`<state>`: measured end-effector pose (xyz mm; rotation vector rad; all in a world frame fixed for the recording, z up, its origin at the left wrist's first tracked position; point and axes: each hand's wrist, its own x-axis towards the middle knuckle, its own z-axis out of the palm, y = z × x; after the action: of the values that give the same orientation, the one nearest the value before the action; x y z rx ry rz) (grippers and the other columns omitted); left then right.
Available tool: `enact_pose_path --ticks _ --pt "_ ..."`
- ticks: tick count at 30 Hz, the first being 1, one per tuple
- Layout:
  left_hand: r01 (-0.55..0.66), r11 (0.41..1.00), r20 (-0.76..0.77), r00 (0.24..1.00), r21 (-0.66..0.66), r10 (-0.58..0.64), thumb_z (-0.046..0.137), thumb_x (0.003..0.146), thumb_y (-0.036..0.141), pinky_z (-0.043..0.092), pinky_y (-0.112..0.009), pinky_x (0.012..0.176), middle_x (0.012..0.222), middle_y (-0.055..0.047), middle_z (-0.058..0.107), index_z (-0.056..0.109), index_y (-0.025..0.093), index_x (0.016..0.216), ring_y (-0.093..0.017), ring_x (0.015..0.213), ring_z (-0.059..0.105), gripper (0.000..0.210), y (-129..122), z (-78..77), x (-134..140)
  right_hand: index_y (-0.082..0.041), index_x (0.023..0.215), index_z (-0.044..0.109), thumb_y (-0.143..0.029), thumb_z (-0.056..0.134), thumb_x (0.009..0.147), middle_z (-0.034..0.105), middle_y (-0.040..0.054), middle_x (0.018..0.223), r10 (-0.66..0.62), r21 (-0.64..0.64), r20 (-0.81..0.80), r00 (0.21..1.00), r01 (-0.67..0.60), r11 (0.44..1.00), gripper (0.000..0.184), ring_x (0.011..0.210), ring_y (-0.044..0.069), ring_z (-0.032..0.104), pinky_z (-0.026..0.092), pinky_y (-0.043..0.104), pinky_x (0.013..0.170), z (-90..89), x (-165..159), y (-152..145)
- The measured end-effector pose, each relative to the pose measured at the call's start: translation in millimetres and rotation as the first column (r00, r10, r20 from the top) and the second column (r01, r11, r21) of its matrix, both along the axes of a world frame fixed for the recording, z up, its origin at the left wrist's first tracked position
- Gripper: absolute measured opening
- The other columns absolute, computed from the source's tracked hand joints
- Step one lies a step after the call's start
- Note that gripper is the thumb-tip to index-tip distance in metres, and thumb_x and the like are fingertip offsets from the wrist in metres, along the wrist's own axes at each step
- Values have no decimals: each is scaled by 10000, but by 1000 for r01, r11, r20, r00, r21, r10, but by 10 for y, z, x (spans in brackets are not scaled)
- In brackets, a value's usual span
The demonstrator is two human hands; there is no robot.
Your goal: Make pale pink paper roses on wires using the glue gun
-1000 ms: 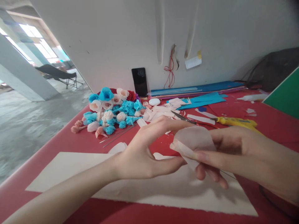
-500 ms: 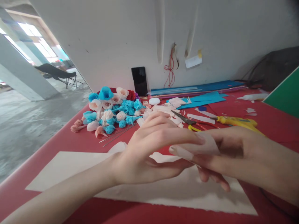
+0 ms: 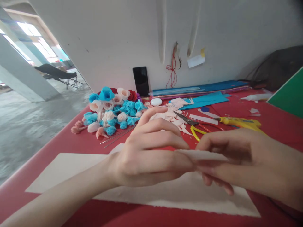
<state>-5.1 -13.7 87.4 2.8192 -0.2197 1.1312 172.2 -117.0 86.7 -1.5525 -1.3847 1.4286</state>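
Note:
Both hands meet over a long cream paper sheet [image 3: 165, 195] lying on the red table. Between them is a small pale paper piece, likely a crepe paper petal [image 3: 201, 154], slightly curved. My left hand [image 3: 151, 154] reaches in from the left, with its thumb and index fingertips pinched at the piece's left end and its other fingers bent above. My right hand [image 3: 243, 160] grips the same piece from the right, thumb in front and fingers partly hidden behind. Yellow-and-red-handled scissors [image 3: 189, 121] lie just beyond the hands.
Blue, white and pink paper flowers [image 3: 113, 110] are heaped at the back left, beside thin wires [image 3: 115, 138]. A yellow glue gun [image 3: 241, 123], paper scraps [image 3: 175, 110] and blue paper [image 3: 205, 100] lie behind. A black phone [image 3: 141, 80] leans on the white board.
My left fingers have come down and closed on the paper piece, where the thumb was apart before. The piece has tilted flatter. My right hand has barely moved.

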Motion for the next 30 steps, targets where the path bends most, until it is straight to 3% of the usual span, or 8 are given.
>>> enact_pose_path --ticks 3,7,13,18,21,23,26,30 --pt "-2 999 18 1000 53 1 621 766 159 487 -329 871 720 24 723 678 237 688 -132 682 630 124 3 -1 -10 -240 687 647 -340 600 710 611 -21 632 0 6 43 999 0 1000 114 515 96 514 423 158 479 16 18 -3" --pt "17 997 48 999 69 -21 626 766 126 413 -356 1001 743 27 733 691 214 713 -116 700 622 122 3 -27 -22 -246 692 651 -337 590 722 616 -27 639 14 9 72 997 -15 1000 113 517 85 519 428 127 474 36 30 -2" --pt "-13 999 34 999 35 12 634 769 134 369 -353 1052 786 44 732 689 240 738 -107 762 617 124 -12 -54 -39 -244 704 642 -281 596 741 620 -39 665 75 -46 7 997 -75 996 69 543 71 527 445 102 509 45 54 15" --pt "-15 996 23 1000 83 13 629 783 155 365 -356 1034 741 50 718 691 247 744 -106 751 625 118 -11 -33 -46 -236 680 647 -278 568 725 591 -41 607 90 -32 -23 996 -90 995 100 517 74 527 430 110 470 39 65 36" --pt "-50 995 39 998 86 46 634 773 125 363 -375 1014 725 45 705 685 234 723 -108 746 620 131 -14 -32 -45 -228 691 650 -245 565 732 607 -38 623 92 -42 -27 995 -93 995 95 504 66 528 426 104 467 27 69 35" --pt "8 993 42 999 121 -13 658 753 144 376 -386 1003 728 47 698 688 235 759 -112 743 616 96 -26 -38 -44 -216 703 648 -245 578 732 625 -24 645 100 -36 -61 993 -103 994 82 492 72 533 439 110 455 1 76 35" --pt "-36 996 38 999 81 32 697 697 105 373 -443 1013 722 38 687 670 209 749 -120 740 615 119 -52 -39 -44 -202 705 641 -242 608 751 620 -20 619 122 -36 -105 987 -126 991 69 462 66 529 433 91 418 -55 92 49" --pt "-49 993 60 997 110 42 674 703 93 347 -475 1043 664 40 656 645 196 732 -106 690 608 111 -68 -22 -56 -184 752 646 -314 627 819 625 -14 636 173 -11 -203 964 -179 984 147 454 49 526 449 71 423 -107 114 87"
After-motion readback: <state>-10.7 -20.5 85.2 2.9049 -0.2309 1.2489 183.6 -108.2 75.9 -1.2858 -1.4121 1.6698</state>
